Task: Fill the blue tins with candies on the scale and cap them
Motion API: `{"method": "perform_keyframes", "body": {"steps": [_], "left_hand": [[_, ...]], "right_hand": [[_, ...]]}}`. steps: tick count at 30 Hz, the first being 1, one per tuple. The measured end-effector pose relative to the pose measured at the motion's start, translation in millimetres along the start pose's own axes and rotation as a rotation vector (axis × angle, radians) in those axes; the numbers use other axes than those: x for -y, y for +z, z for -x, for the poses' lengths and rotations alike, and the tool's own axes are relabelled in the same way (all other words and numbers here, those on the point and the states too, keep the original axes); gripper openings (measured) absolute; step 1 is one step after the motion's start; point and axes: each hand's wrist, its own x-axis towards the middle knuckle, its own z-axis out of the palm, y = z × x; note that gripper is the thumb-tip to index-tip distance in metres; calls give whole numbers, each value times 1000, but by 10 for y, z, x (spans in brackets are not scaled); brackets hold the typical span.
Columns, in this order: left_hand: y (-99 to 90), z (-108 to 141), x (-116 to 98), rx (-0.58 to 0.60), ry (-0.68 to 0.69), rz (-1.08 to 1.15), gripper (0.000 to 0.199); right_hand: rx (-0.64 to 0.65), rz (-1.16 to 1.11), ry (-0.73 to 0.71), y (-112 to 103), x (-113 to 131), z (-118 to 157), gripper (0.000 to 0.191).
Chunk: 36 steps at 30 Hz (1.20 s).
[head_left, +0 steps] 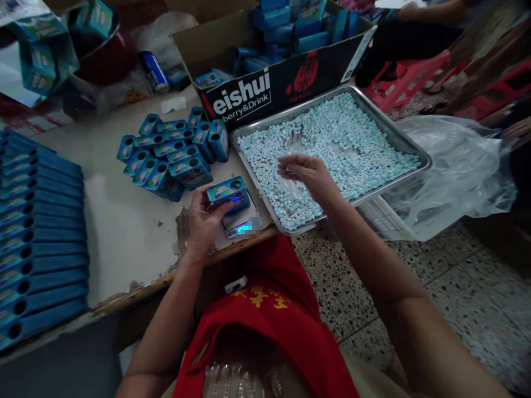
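Note:
My left hand (204, 216) is wrapped round a small blue box (229, 193), thumb on its near side. That box has a round hole in its top and sits over a small digital scale (232, 230) with a lit blue display. To the right, a metal tray (298, 228) is spread with light blue and white tablets (360, 143), thinner in a few patches. Above the tray's left part is my right hand (309, 174), its fingers drawn together against the thumb. Whatever its fingertips may hold is too small to make out.
Several similar blue boxes (166, 146) stand clustered behind the scale. Long rows of boxes (45, 237) line the table's left side. A black-printed carton (265, 91) with more boxes stands behind the tray. A blue can (154, 72), plastic bag (452, 166) and red stool (406, 83) are around.

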Motion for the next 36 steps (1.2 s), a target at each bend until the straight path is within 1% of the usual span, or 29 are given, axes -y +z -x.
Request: {"method": "perform_keyframes", "body": {"steps": [2, 3, 4, 5, 6, 8, 10, 12, 14, 15, 16, 17, 19, 22, 24, 26, 29, 31, 32, 34, 36], "left_hand": [[-13, 65, 48, 46, -1, -29, 69], [-31, 86, 57, 57, 14, -54, 72], [-64, 100, 56, 59, 37, -86, 77], [-118, 108, 47, 53, 66, -121, 82], [-194, 113, 32, 39, 99, -153, 87], [-406, 119, 1, -19, 167, -187, 87], [-651, 132, -12, -115, 211, -192, 76], [-853, 162, -8, -260, 225, -198, 61], [-956, 204, -8, -402, 210, -222, 52], [-964, 225, -18, -447, 201, -238, 50], [-945, 243, -35, -467, 190, -251, 49], [-906, 256, -58, -461, 178, -260, 48], [-798, 265, -114, -407, 172, -255, 47], [-674, 251, -178, -323, 224, -273, 46], [-666, 239, -192, -294, 274, -328, 42], [-709, 237, -189, -285, 287, -367, 38], [-797, 253, -176, -282, 240, -384, 29], [-821, 269, -173, -278, 203, -382, 27], [-815, 275, -177, -272, 188, -377, 27], [-774, 281, -200, -241, 165, -382, 31], [-707, 276, -243, -179, 165, -416, 36]], "right_hand": [[-86, 371, -113, -151, -39, -76, 28], [-138, 513, -161, -210, -61, -99, 31], [-177, 608, -192, -258, -80, -106, 32], [-190, 660, -202, -297, -93, -91, 31], [-165, 690, -194, -332, -97, -53, 30], [-37, 782, -161, -400, -70, 88, 29], [93, 978, -147, -482, 4, 285, 36], [153, 1221, -112, -572, 96, 483, 53], [183, 1430, -10, -633, 161, 631, 68], [206, 1507, 42, -638, 171, 676, 72], [236, 1559, 78, -622, 163, 701, 74], [261, 1580, 92, -582, 137, 704, 72], [264, 1544, 58, -453, 47, 652, 64], [171, 1401, -9, -245, -102, 463, 45], [116, 1308, -27, -182, -153, 308, 30], [50, 1193, -21, -194, -152, 176, 17], [-70, 926, 19, -281, -97, 76, 4], [-90, 805, 31, -334, -65, 74, 4], [-78, 799, 22, -350, -56, 87, 5], [-41, 865, -30, -361, -54, 122, 5], [-25, 935, -95, -351, -65, 155, 5]]}}
